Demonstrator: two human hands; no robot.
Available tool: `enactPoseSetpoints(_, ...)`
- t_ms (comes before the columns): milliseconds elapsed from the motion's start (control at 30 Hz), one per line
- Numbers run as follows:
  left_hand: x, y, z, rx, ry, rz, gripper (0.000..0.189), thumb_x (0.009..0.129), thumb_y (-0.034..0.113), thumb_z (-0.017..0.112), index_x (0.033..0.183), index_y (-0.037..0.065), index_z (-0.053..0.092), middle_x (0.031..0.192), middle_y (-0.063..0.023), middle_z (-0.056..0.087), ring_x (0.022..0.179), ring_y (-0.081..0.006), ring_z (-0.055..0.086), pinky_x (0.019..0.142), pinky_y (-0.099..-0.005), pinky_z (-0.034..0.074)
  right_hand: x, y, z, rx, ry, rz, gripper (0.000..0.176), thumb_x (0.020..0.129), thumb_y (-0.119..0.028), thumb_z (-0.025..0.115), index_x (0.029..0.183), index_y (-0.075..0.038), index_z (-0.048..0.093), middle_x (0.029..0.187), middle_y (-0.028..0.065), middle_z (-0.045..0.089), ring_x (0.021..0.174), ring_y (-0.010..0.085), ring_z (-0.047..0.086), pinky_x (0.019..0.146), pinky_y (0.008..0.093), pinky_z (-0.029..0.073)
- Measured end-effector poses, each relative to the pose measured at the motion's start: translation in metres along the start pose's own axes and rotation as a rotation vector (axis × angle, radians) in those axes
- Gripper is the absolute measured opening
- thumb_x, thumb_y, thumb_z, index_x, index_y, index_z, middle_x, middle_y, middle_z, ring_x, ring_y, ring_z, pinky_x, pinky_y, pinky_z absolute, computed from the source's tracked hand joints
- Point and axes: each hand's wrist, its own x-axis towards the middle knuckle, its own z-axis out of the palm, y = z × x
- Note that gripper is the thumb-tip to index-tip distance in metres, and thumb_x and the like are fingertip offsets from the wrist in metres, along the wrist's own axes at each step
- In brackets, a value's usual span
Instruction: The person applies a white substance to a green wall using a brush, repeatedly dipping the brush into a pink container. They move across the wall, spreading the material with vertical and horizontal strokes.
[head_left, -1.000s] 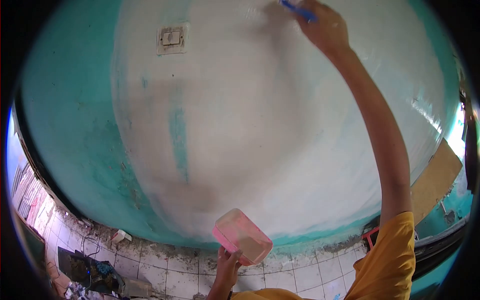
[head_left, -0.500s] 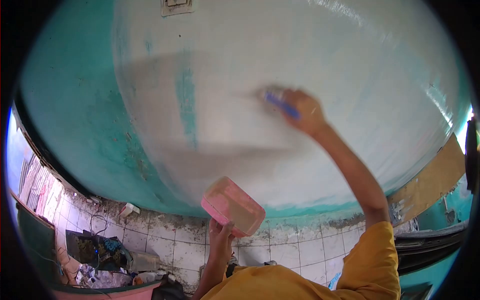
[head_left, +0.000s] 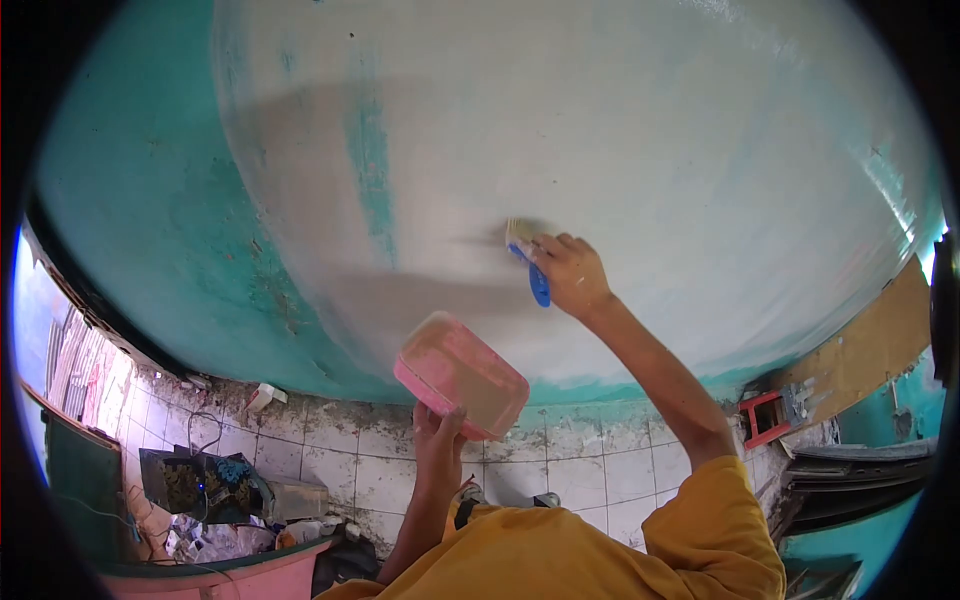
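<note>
My right hand is closed on a paintbrush with a blue handle. Its pale bristles point up and to the left, at the wall's whitish painted area. Low in front of the wall, my left hand grips a pink rectangular container from beneath its near edge. Pale paint lies inside the container, and smears coat its inner walls. A strip of green shows through the white coat, and the wall's left part is green.
White floor tiles run along the wall's foot. At the lower left are a dark patterned box, plastic bags and a pink-sided surface. On the right stand a red frame and a brown board.
The brush and my right hand are lower in view, with the brush handle turned more upright. The container sits slightly higher in view. A red frame now shows at the right as the view has shifted.
</note>
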Motion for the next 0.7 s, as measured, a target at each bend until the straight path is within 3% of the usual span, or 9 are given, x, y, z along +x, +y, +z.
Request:
enactPoseSetpoints(67,0.003,0.003,0.002,0.006,-0.009,0.008,0.062,0.090,0.007,0.064,0.141,0.002,0.029,0.133,-0.0120,0.048,0.123,-0.0214,0.050,0.099,-0.0375,0.046,-0.017,-0.011,0.009,0.220,-0.043,0.190,0.032,0.079,-0.011,0.070,0.111,-0.010,0.068,0.101,0.0080,0.065,0.081,0.0277,0.063,0.071,0.0376,0.053)
enactPoseSetpoints(133,0.007,0.005,0.005,0.028,0.007,0.015,0.064,0.089,0.007,0.064,0.141,0.002,0.028,0.134,-0.0120,0.048,0.123,-0.0213,0.049,0.099,-0.0363,0.046,-0.033,-0.017,0.015,0.306,0.039,0.251,0.028,0.085,-0.014,0.071,0.111,-0.007,0.067,0.100,0.0089,0.067,0.078,0.0249,0.064,0.068,0.0341,0.053)
enactPoseSetpoints(200,0.010,0.007,0.010,0.038,-0.002,0.026,0.065,0.089,0.007,0.065,0.142,0.002,0.028,0.134,-0.0119,0.047,0.123,-0.0211,0.049,0.099,-0.0361,0.046,-0.053,-0.023,0.023,0.627,0.309,0.454,0.030,0.091,-0.015,0.068,0.119,-0.006,0.063,0.098,0.0067,0.068,0.074,0.0160,0.062,0.065,0.0280,0.051)
enactPoseSetpoints(233,0.012,0.007,0.012,0.047,-0.013,0.042,0.066,0.089,0.007,0.065,0.143,0.002,0.027,0.134,-0.0118,0.047,0.123,-0.0209,0.049,0.099,-0.0360,0.046,-0.056,-0.031,0.013,0.634,0.295,0.472,0.030,0.091,-0.015,0.068,0.119,-0.006,0.063,0.098,0.0067,0.068,0.074,0.0160,0.062,0.065,0.0280,0.051)
enactPoseSetpoints(300,0.014,0.007,0.016,0.053,-0.026,0.046,0.067,0.089,0.007,0.065,0.143,0.002,0.026,0.134,-0.0119,0.047,0.124,-0.0211,0.049,0.099,-0.0360,0.046,-0.063,-0.047,-0.016,1.267,0.316,0.941,0.037,0.095,-0.018,0.064,0.128,-0.003,0.056,0.096,0.0035,0.065,0.072,0.0091,0.057,0.065,0.0234,0.049)
enactPoseSetpoints(400,0.013,0.009,0.028,0.060,-0.057,0.077,0.069,0.088,0.008,0.065,0.144,0.002,0.025,0.135,-0.0121,0.046,0.124,-0.0215,0.049,0.100,-0.0362,0.045,-0.070,-0.067,-0.063,1.370,0.378,1.151,0.051,0.094,-0.023,0.067,0.133,0.005,0.050,0.088,0.0027,0.063,0.073,0.0092,0.057,0.063,0.0258,0.051)
enactPoseSetpoints(433,0.013,0.009,0.033,0.066,-0.078,0.103,0.070,0.088,0.008,0.064,0.145,0.002,0.024,0.135,-0.0123,0.046,0.124,-0.0217,0.048,0.100,-0.0364,0.045,-0.071,-0.076,-0.076,1.403,0.440,1.212,0.045,0.093,-0.023,0.069,0.125,0.005,0.055,0.085,0.0034,0.062,0.072,0.0098,0.058,0.062,0.0259,0.050)
enactPoseSetpoints(567,0.015,0.001,0.046,0.132,-0.064,0.145,0.066,0.088,0.009,0.062,0.144,0.004,0.028,0.130,-0.0100,0.049,0.120,-0.0208,0.051,0.096,-0.0361,0.049,-0.102,-0.094,-0.100,1.369,0.411,1.250,0.029,0.091,-0.017,0.071,0.109,0.005,0.062,0.088,0.0055,0.064,0.072,0.0101,0.059,0.062,0.0255,0.050)
enactPoseSetpoints(700,0.012,-0.008,0.053,0.126,-0.141,0.150,0.072,0.086,0.006,0.064,0.147,0.005,0.025,0.136,-0.0110,0.046,0.124,-0.0223,0.049,0.101,-0.0374,0.046,-0.121,-0.113,-0.112,1.349,0.370,1.199,0.026,0.088,-0.012,0.074,0.107,0.003,0.064,0.093,0.0074,0.067,0.074,0.0095,0.058,0.064,0.0253,0.049)
